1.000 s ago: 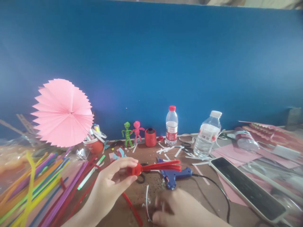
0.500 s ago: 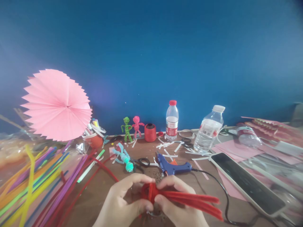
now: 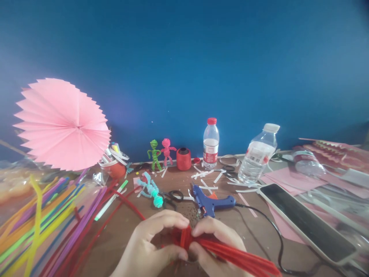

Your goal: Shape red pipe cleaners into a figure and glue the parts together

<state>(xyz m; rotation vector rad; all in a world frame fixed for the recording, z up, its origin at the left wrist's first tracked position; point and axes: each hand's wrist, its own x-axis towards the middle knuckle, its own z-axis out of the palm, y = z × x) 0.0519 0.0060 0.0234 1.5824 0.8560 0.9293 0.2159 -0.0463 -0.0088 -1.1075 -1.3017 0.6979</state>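
Red pipe cleaners (image 3: 236,252) are pinched between both hands near the table's front edge, wound into a small bundle at the left end. Thumb and forefinger of my left hand (image 3: 154,244) close on that wound part. My right hand (image 3: 216,240) grips beside it, where the long loose ends run out to the lower right. Beyond my hands lie a blue hot glue gun (image 3: 211,202) and a turquoise pipe-cleaner figure (image 3: 151,190). Black-handled scissors (image 3: 174,196) rest partly behind the figure.
Colourful pipe cleaners (image 3: 43,219) spread at left, below a pink paper fan (image 3: 66,127). Green (image 3: 154,156) and pink figures (image 3: 166,153) stand by a red roll (image 3: 183,159). Bottles (image 3: 211,148), paper strips (image 3: 201,174) and a phone (image 3: 308,223) lie farther right, with the glue gun's cord (image 3: 272,227).
The loose red ends have swung lower and closer together, pointing more to the lower right. Both hands stay pinched on the bundle. The view has shifted slightly.
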